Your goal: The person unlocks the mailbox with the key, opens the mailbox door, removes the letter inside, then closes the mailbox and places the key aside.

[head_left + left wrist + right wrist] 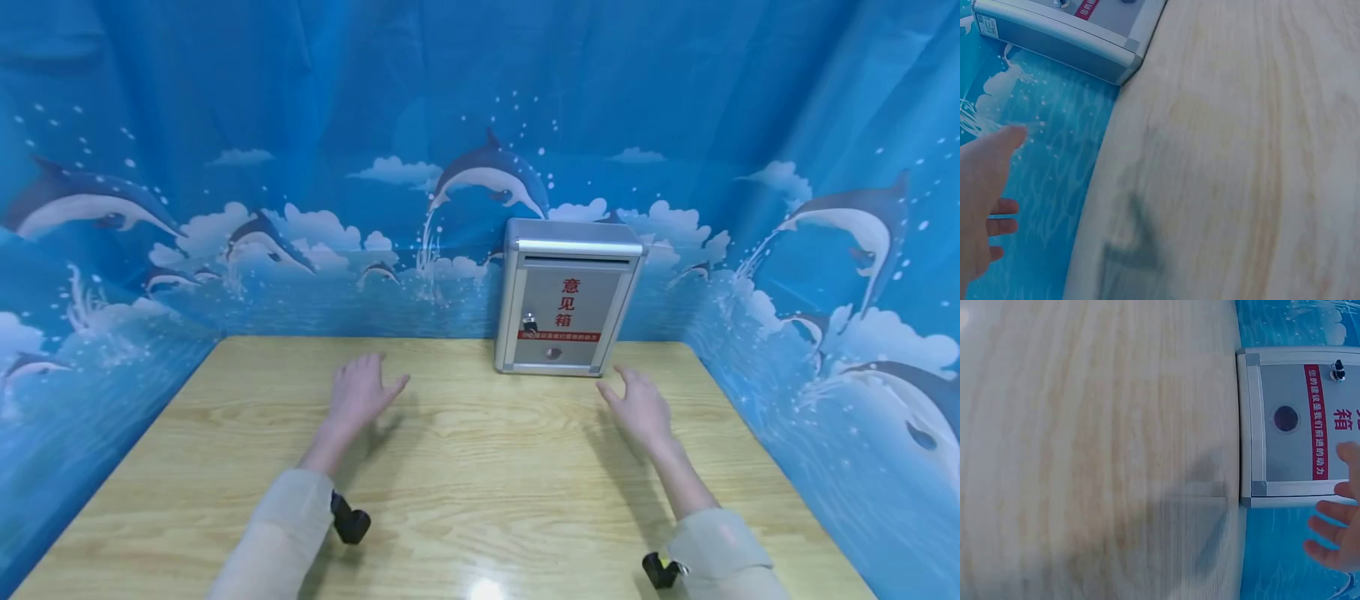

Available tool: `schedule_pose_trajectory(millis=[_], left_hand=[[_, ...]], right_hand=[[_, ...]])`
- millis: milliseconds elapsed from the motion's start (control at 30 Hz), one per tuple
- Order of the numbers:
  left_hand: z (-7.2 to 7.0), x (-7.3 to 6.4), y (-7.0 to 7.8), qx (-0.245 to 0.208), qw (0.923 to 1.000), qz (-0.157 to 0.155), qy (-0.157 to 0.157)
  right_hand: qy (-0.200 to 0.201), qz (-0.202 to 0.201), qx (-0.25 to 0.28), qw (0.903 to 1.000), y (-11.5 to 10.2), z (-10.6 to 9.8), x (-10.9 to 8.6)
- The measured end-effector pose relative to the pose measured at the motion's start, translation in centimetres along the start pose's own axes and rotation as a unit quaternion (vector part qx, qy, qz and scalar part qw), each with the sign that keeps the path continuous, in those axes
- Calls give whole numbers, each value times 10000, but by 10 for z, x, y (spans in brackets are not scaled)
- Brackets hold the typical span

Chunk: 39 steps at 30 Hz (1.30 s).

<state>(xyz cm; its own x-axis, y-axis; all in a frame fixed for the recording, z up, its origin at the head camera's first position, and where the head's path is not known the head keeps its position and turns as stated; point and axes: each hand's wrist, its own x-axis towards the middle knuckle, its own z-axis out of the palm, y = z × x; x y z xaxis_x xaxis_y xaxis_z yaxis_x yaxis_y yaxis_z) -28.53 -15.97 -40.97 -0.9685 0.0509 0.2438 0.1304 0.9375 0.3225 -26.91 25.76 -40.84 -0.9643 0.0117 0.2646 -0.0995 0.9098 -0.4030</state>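
Note:
A silver metal suggestion box (570, 292) with red lettering stands upright at the back of the table, right of the middle. It has a slot near its top, a small lock with a key (530, 323) in its door, and a round hole low down. My left hand (362, 392) hovers over the table to the left of the box, thumb spread and nothing held. My right hand (639, 408) is just in front of the box's lower right corner, apart from it, thumb and fingers spread. In the right wrist view that hand (1344, 519) appears beside the box's front.
The pale wood-grain table (465, 467) spreads out in front of me. A blue curtain (337, 108) printed with dolphins and waves hangs behind it and along both sides. Each forearm wears a black wrist camera (349, 521) at its light sleeve.

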Motion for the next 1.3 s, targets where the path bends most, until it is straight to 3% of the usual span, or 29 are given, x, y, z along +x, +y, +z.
schedule_pose_trajectory(millis=[100, 233, 400, 533, 667, 933, 1300], left_hand=[[-5, 7, 8, -461, 9983, -161, 310], [-14, 17, 22, -1186, 9914, -308, 468], [-23, 32, 45, -2088, 9765, -347, 399], [-29, 45, 63, -2568, 9656, -353, 188], [-34, 59, 80, -2715, 9617, -357, 84], [-34, 83, 116, -3017, 9525, -385, 174], [-20, 100, 153, -3262, 9432, -629, 59]], right_hand=[[339, 64, 366, 9987, 0, -4, 3], [734, 256, 1053, 9914, 0, -9, 10], [1028, 576, 2093, 9707, 3, -22, 28], [978, 678, 2596, 9583, 7, -33, 43], [855, 707, 2711, 9561, 9, -44, 54], [735, 722, 2961, 9496, 10, -59, 76], [550, 702, 2647, 9602, 1, -64, 95]])
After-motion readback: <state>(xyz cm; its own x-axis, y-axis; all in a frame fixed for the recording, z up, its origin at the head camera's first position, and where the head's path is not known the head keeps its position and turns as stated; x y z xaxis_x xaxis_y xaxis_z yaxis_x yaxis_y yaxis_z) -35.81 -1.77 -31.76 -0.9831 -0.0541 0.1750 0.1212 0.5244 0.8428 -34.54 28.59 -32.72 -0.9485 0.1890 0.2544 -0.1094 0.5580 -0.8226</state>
